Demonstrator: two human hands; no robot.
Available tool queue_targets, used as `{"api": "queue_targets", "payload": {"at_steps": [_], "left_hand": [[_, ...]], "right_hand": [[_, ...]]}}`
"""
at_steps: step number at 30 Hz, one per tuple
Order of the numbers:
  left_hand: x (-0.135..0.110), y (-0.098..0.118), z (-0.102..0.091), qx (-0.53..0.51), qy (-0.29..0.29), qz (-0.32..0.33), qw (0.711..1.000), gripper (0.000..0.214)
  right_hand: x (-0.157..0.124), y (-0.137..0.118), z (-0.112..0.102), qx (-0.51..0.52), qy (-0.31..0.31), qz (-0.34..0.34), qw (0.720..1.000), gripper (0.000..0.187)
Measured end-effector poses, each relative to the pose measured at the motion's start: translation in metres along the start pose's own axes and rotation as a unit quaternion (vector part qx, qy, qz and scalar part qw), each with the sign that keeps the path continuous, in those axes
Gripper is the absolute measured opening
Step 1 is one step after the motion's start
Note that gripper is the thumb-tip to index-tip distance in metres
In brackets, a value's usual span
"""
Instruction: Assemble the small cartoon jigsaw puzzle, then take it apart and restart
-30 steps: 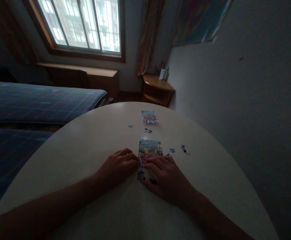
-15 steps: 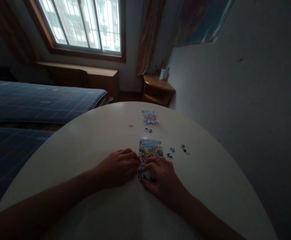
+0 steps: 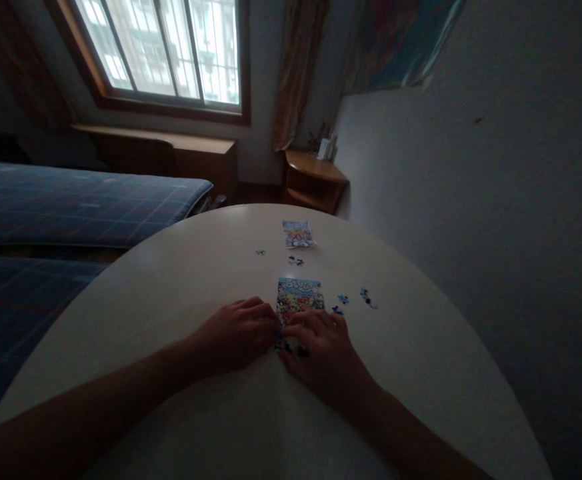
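A small colourful jigsaw puzzle [image 3: 299, 295] lies partly assembled on the round white table [image 3: 181, 267]. My left hand [image 3: 235, 333] rests palm down at the puzzle's left edge, fingers together and touching it. My right hand [image 3: 321, 350] lies over the puzzle's lower part, fingers curled and pressing on the pieces; its fingertips meet those of the left hand. The bottom of the puzzle is hidden under my right hand. Nothing is visibly lifted by either hand.
Loose puzzle pieces [image 3: 368, 298] lie to the right of the puzzle, others [image 3: 295, 260] behind it, one [image 3: 259, 252] further left. A small printed picture card [image 3: 298, 234] sits at the far side. A bed [image 3: 71, 200] is to the left, a wall on the right.
My right hand has slid a little up and left over the puzzle's lower part, covering more of it. My left hand has stayed in place.
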State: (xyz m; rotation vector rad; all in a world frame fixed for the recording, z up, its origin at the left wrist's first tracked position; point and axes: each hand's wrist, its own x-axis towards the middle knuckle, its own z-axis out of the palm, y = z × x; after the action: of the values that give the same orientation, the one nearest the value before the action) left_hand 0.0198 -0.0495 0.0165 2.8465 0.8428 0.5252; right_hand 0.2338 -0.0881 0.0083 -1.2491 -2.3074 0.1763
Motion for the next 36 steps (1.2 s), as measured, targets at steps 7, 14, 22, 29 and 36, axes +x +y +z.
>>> {"api": "queue_targets", "payload": {"at_steps": [7, 14, 22, 29, 36], "left_hand": [[0.001, -0.005, -0.003, -0.050, 0.010, 0.006, 0.999, 0.020], [-0.002, -0.037, 0.006, -0.012, 0.103, -0.096, 0.990, 0.021], [-0.006, -0.049, 0.003, 0.054, 0.090, -0.240, 0.965, 0.020], [0.027, -0.078, 0.004, 0.079, 0.033, -0.334, 0.939, 0.038], [0.070, -0.118, 0.000, 0.078, 0.004, -0.368, 0.927, 0.031]], "right_hand": [[0.000, 0.000, -0.001, -0.043, -0.020, -0.046, 0.998, 0.013], [0.000, 0.000, -0.002, -0.011, -0.035, -0.043, 0.998, 0.018], [0.000, 0.003, -0.006, 0.019, -0.057, -0.042, 0.997, 0.024], [0.002, 0.015, -0.013, 0.032, -0.056, -0.025, 0.998, 0.025], [0.007, 0.035, -0.026, 0.023, -0.018, 0.026, 0.999, 0.014]]}}
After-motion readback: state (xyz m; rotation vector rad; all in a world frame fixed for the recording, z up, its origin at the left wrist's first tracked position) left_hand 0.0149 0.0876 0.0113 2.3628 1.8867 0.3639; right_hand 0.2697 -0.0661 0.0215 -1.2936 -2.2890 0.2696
